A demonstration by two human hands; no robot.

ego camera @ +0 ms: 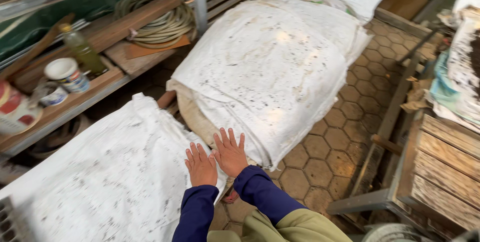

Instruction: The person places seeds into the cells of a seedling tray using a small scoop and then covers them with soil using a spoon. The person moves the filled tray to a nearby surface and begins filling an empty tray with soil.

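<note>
Head view: left hand [201,166] and right hand [230,154] seemingly flat on white sacks [270,67].

Both arms wear long dark blue sleeves [200,212] — soft and a bit wrinkly — over olive-green clothes [295,227].

Likely a workshop or storage shed: stacked sacks [270,67], coiled hose [162,22], paint tins [67,74], hexagonal paving [345,122].
</note>
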